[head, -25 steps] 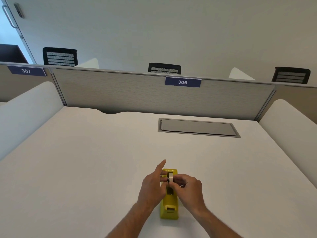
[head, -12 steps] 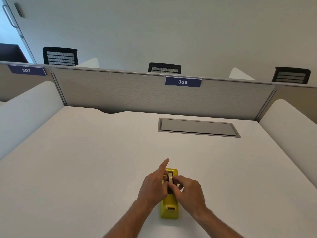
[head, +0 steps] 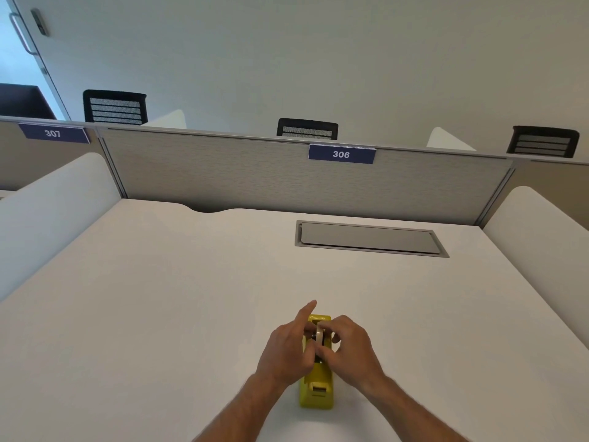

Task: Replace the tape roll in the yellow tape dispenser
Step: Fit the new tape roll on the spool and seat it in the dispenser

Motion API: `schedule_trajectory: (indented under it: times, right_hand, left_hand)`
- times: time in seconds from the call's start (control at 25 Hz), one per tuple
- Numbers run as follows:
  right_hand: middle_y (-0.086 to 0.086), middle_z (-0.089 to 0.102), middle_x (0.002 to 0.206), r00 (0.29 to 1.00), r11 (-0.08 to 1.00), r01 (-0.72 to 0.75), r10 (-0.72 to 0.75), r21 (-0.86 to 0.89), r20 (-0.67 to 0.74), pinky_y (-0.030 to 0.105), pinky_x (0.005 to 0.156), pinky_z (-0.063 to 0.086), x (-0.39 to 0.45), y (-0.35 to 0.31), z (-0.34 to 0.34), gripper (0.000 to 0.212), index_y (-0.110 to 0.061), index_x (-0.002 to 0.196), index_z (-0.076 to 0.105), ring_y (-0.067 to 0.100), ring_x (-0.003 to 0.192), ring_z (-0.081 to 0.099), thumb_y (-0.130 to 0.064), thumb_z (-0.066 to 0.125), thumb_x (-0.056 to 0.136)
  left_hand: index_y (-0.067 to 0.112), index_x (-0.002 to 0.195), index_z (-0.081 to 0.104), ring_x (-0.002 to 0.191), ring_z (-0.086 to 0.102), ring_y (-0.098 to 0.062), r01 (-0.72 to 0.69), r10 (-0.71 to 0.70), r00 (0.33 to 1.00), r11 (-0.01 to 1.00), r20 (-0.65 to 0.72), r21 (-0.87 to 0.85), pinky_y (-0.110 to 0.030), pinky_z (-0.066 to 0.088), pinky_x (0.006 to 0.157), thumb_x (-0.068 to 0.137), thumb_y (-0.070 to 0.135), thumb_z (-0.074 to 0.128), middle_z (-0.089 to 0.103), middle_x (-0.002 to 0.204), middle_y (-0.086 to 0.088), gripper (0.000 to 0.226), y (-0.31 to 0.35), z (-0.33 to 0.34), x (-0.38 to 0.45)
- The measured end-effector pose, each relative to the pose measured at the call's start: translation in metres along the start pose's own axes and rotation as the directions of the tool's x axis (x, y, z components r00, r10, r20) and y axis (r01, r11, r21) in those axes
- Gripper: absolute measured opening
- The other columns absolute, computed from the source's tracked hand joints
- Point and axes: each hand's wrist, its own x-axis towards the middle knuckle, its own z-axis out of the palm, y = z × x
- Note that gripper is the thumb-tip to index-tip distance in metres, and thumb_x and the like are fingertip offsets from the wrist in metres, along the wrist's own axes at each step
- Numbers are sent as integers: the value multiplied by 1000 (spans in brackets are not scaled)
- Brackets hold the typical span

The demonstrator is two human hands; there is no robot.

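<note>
Both hands meet over the yellow tape dispenser (head: 316, 389): left hand (head: 288, 349) and right hand (head: 350, 349) pinch the tape roll (head: 318, 335), left index finger extended.

- White desk (head: 153, 314), wide and bare over most of its top, with a shallow curved notch (head: 208, 209) cut in the far edge.
- Grey rectangular cover plate (head: 369, 239) set flush in the desk, right of centre, near the far edge.
- Grey fabric partition (head: 223, 173) upright along the back of the desk.
- Blue label "306" (head: 341, 154) fixed at the partition's top rim; blue label "307" (head: 53, 133) on the neighbouring panel to the left.
- White rounded side screens, one left (head: 54, 205), one right (head: 541, 228).
- Three black mesh chair backs beyond the partition: left (head: 114, 106), middle (head: 307, 129), right (head: 541, 142).
- Pale plain wall (head: 318, 59) behind.
- Door handle (head: 22, 33) at far upper left.
</note>
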Motion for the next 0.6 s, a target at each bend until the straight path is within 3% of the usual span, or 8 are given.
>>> schedule_trajectory:
  times: [0.24, 0.36, 0.48, 0.6]
  right_hand:
    - [-12, 71, 116, 1000, 997, 25, -24, -68, 15, 35, 85, 55, -1, 6, 2, 35, -27, 106, 77, 12, 102, 58, -28, 80, 71]
    - [-10, 77, 106, 998, 998, 58, -59, -30, -13, 37, 77, 58, -5, 10, 2, 23, -27, 97, 78, 12, 91, 62, -26, 78, 74]
    - [-11, 80, 97, 991, 993, 117, -117, 7, -69, 35, 67, 61, -7, 10, 1, 17, -27, 93, 80, 9, 85, 66, -21, 74, 78]
    - [-13, 80, 93, 984, 987, 159, -158, 5, -77, 33, 67, 60, -3, 8, 0, 17, -26, 89, 79, 8, 83, 66, -14, 73, 79]
  left_hand:
    - [31, 143, 44, 114, 57, -10, 55, -56, 998, 998, -22, -28, -25, 44, 101, 86, 28, 63, 69, 121, 14, 60, -8, 4, 1]
    - [34, 145, 40, 129, 45, -10, 82, -82, 996, 996, 32, -17, -19, 33, 104, 87, 30, 64, 63, 133, 15, 63, -11, 7, 1]
    - [36, 147, 37, 136, 39, -10, 96, -95, 993, 995, 77, -6, -25, 35, 111, 85, 30, 68, 57, 141, 11, 70, -13, 8, 2]
    - [36, 147, 37, 136, 38, -11, 85, -84, 994, 996, 73, -12, -25, 35, 111, 83, 27, 69, 59, 138, 14, 72, -14, 9, 2]
